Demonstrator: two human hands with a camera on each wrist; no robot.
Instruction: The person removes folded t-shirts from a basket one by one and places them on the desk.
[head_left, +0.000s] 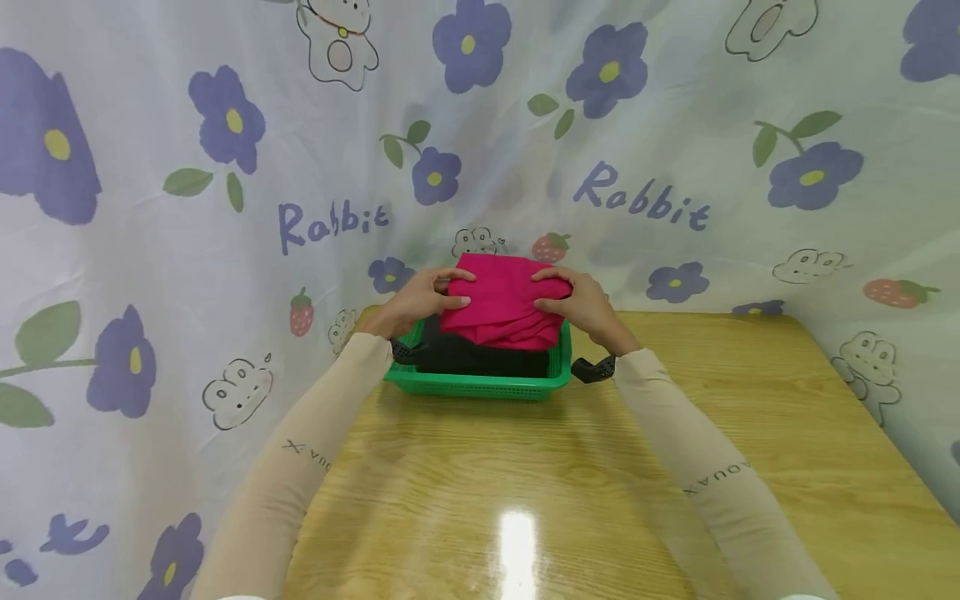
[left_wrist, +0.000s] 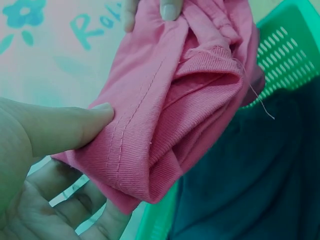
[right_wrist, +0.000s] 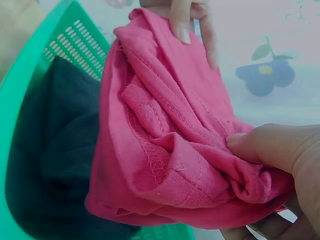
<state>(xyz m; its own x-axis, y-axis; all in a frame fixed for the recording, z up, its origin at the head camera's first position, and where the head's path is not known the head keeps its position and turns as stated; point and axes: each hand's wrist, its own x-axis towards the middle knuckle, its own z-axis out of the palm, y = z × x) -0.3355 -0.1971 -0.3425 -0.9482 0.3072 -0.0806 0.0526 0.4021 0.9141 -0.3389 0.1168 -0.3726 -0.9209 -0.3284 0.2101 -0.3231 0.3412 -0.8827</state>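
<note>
A bright pink folded garment (head_left: 504, 300), with stitched hems showing in both wrist views, is held up over a green plastic basket (head_left: 480, 386). My left hand (head_left: 420, 298) pinches its left end, thumb on top and fingers beneath. On the opposite end, my right hand (head_left: 583, 307) grips it the same way, with the thumb (right_wrist: 265, 147) pressed on the folded layers. Under the pink bundle, dark folded cloth (head_left: 480, 360) lies inside the basket. A loose thread (left_wrist: 260, 104) hangs from the pink fabric in the left wrist view.
The basket stands at the back left of a wooden table (head_left: 540, 467), with a black handle (head_left: 592, 369) sticking out at its right side. Behind and to the left hangs a white curtain (head_left: 247, 317) printed with flowers and rabbits.
</note>
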